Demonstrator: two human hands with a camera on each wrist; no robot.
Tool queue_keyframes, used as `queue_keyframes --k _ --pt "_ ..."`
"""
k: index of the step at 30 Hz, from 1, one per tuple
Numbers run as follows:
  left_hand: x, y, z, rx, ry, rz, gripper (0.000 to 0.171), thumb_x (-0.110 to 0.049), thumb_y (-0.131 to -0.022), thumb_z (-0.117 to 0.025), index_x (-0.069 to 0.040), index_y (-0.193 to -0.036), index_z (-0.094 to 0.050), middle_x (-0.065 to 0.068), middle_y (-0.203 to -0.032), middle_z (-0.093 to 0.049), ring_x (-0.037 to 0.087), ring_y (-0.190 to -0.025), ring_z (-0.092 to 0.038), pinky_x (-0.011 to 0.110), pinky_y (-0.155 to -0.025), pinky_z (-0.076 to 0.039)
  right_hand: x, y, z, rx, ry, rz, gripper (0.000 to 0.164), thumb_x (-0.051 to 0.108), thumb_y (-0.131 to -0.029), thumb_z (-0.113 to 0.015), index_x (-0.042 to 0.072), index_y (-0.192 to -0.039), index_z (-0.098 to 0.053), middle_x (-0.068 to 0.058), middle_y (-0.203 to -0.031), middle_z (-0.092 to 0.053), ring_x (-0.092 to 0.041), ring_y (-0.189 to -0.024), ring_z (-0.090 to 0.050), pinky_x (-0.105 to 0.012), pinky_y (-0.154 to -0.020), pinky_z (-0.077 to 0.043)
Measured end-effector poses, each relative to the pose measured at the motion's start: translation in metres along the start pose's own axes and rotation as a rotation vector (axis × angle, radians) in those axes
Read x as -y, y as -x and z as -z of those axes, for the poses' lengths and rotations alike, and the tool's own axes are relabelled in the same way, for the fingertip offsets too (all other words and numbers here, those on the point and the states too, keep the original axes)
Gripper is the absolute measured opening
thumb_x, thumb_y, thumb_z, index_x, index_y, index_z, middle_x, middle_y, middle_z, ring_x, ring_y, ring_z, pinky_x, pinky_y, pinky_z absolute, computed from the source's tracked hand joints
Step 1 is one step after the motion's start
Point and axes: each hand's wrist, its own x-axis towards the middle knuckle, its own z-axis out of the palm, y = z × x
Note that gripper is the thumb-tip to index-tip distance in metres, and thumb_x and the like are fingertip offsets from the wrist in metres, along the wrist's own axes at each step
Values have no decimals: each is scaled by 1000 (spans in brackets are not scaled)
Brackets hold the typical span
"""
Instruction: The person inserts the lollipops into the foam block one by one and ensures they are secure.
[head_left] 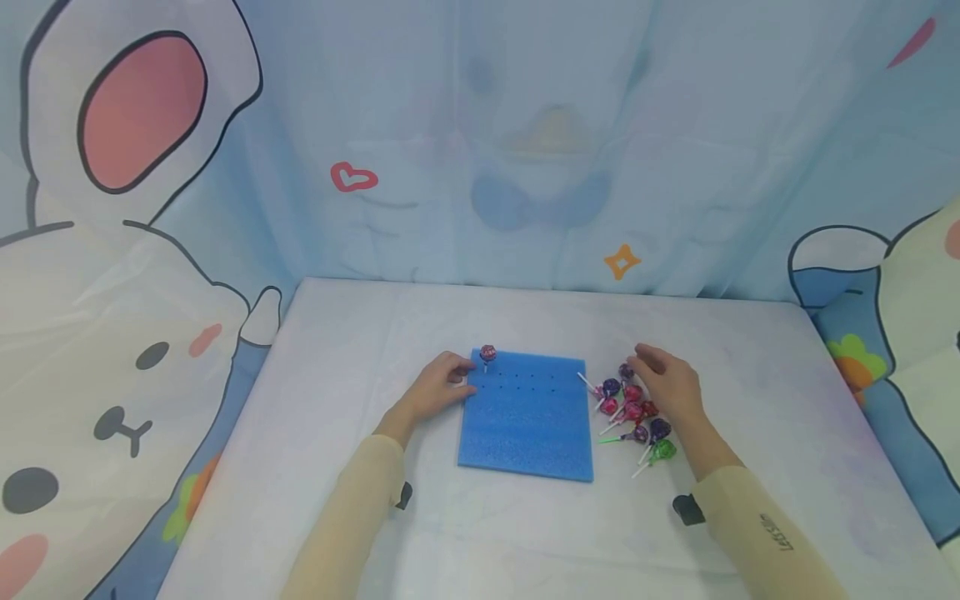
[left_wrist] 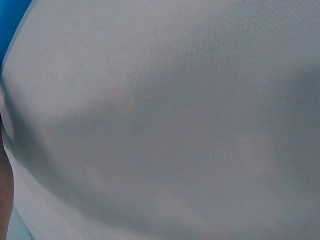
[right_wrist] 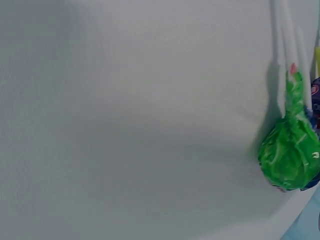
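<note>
A lollipop [head_left: 487, 353] with a reddish wrapper stands upright in the far left corner of a blue foam board [head_left: 525, 425], which has two rows of small holes. My left hand [head_left: 435, 387] rests at the board's left edge, its fingertips and thumb touching it. To the right of the board lies a loose pile of lollipops [head_left: 633, 410] in red, pink, purple and green wrappers. Over the pile's far right side, my right hand [head_left: 671, 387] has its thumb beside a dark purple lollipop [head_left: 626, 371]; no grip on it shows. A green lollipop [right_wrist: 290, 155] appears in the right wrist view.
The board and pile lie on a white-covered table [head_left: 360, 333]. A light blue curtain [head_left: 420, 233] with cartoon prints hangs behind it and at the sides. The left wrist view shows mostly white cloth [left_wrist: 150, 125], with blue at its upper left corner.
</note>
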Motion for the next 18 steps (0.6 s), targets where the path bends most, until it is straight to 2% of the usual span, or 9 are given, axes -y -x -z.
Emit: queue_keyframes --k 18 --pt "0 -1 0 -4 -3 -2 40 -14 -90 -71 -2 -126 -59 12 -121 -56 25 -111 -60 31 -98 -50 -10 -1 -6 32 56 -26 60 42 -100 -52 2 -143 -45 -23 -142 -49 -44 -132 -41 -57 -107 -38"
